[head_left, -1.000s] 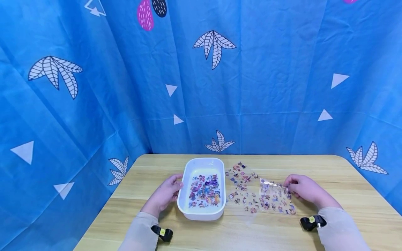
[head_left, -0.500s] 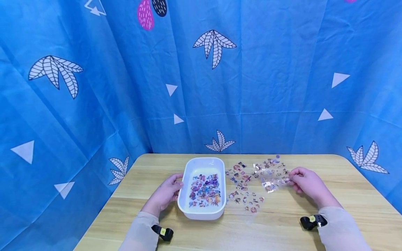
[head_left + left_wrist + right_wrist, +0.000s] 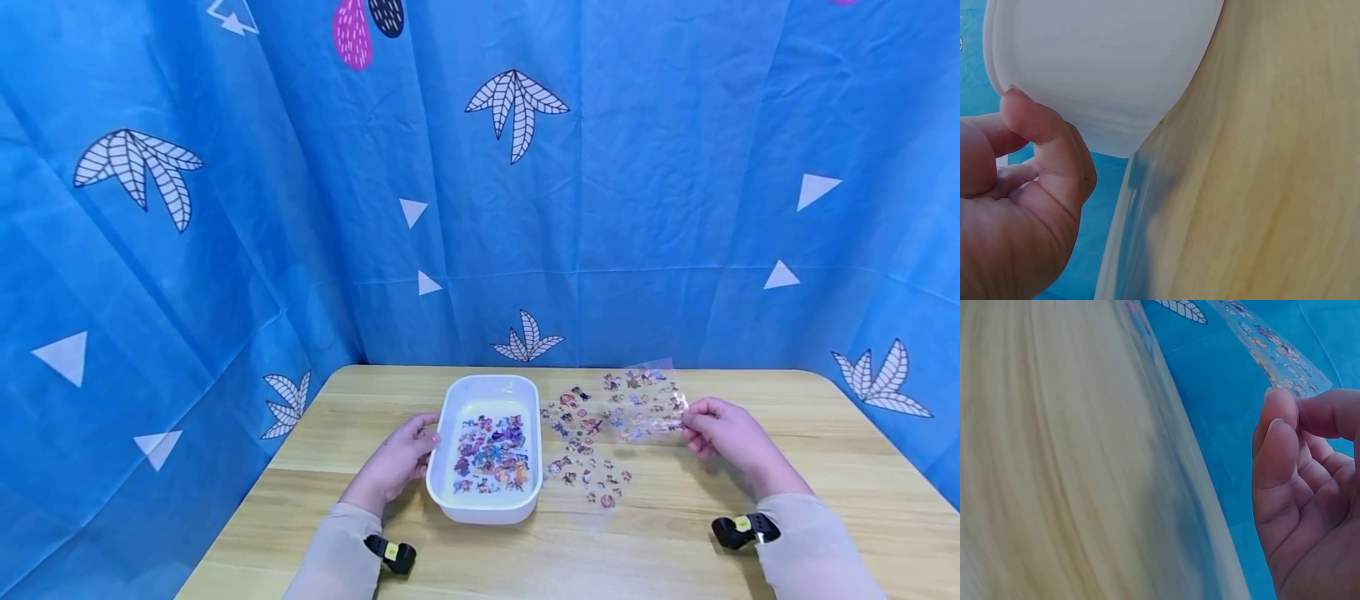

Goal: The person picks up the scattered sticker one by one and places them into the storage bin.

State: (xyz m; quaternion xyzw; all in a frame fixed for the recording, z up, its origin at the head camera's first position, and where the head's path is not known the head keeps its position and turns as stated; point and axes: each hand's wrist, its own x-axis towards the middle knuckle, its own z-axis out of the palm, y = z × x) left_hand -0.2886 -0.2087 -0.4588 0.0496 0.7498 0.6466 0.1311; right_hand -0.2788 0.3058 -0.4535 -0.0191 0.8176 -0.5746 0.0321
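A clear sticker sheet (image 3: pixel 641 400) with small colourful cartoon figures hangs tilted above the table. My right hand (image 3: pixel 720 433) pinches its right edge; the right wrist view shows the sheet (image 3: pixel 1272 347) running off from the thumb and fingertips. On the table below and to the left lie more clear stickers (image 3: pixel 588 479). A white plastic tub (image 3: pixel 482 517) stands to their left, with colourful stickers (image 3: pixel 491 457) flat in its bottom. My left hand (image 3: pixel 401 458) grips the tub's left side, and in the left wrist view the thumb lies against its outer wall (image 3: pixel 1110 56).
The wooden table (image 3: pixel 570 558) ends at a back edge close behind the tub and stickers. A blue patterned curtain (image 3: pixel 637 208) hangs behind it and along the left. A black wrist camera (image 3: pixel 393 554) sits on the left sleeve, another camera (image 3: pixel 738 531) on the right.
My right hand has lifted the sticker sheet off the table and swung it up towards the back, where it has flattened out. The left hand and the tub stay in place.
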